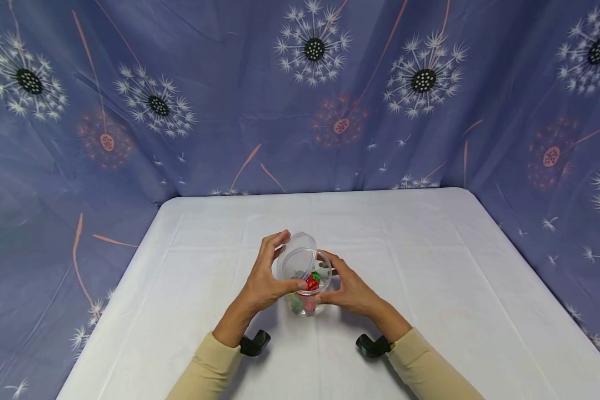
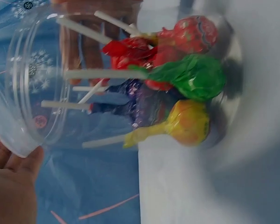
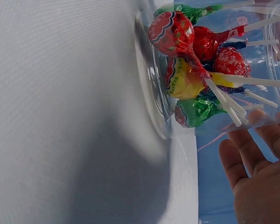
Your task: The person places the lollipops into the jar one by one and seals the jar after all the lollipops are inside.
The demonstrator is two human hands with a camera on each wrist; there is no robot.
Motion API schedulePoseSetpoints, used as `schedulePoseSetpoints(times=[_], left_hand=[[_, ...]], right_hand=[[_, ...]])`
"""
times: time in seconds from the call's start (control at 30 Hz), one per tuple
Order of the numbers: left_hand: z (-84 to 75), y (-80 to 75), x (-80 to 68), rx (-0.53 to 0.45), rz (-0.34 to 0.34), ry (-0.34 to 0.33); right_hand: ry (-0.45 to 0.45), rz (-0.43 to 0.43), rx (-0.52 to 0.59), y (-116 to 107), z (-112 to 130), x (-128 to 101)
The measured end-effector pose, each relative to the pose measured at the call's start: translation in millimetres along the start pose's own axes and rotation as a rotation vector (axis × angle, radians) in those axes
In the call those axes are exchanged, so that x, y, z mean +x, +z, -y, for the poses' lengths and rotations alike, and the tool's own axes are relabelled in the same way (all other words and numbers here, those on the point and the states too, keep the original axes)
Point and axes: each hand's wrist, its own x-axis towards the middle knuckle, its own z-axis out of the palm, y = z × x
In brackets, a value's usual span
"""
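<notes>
A big blue cloth [image 1: 300, 111] with dandelions hangs behind the white table [image 1: 430, 266]; no words can be read anywhere. In the middle stands a clear jar [image 1: 307, 303] of lollipops [image 2: 186, 79]; the left hand [image 1: 266, 280] curls round its lid [image 1: 300, 261], tipped up at the rim; the right hand [image 1: 350, 289] wraps the jar's side.

lollipops [image 1: 311, 282] in jar [image 1: 305, 272] on table [image 1: 430, 266]

A table covered with a white, faintly creased cloth [image 1: 430, 261] carries everything. Near its front middle stands a clear round plastic jar [image 1: 305, 278], its base resting on the cloth, with wrapped lollipops on white sticks [image 2: 186, 79] inside.
</notes>
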Motion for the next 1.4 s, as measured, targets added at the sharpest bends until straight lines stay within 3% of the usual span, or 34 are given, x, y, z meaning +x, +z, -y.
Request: schedulePoseSetpoints(times=[0.23,0.5,0.8,1.0,1.27,1.4], left_hand=[[7.3,9.2,-0.3,0.029,-0.009,-0.019],[6.7,12.7,0.4,0.158,0.009,-0.006],[8.5,11.3,-3.7,0.187,0.001,0.049],[16.3,5.2,-10.3,0.199,-0.007,0.004],[17.7,8.2,-13.7,0.203,0.030,-0.172],[18.1,11.3,-14.2,0.200,0.023,-0.195]], right_hand=[[0.086,0.005,0.006,1.2,1.2,-1.0],[0.075,0.006,0.017,1.0,1.5,-1.4],[0.056,0.010,0.022,1.6,1.3,-1.7],[0.077,0.002,0.048,1.1,2.6,-2.2],[0.076,0.012,0.061,1.6,4.0,-2.2],[0.064,0.009,0.052,1.6,3.5,-1.8]])
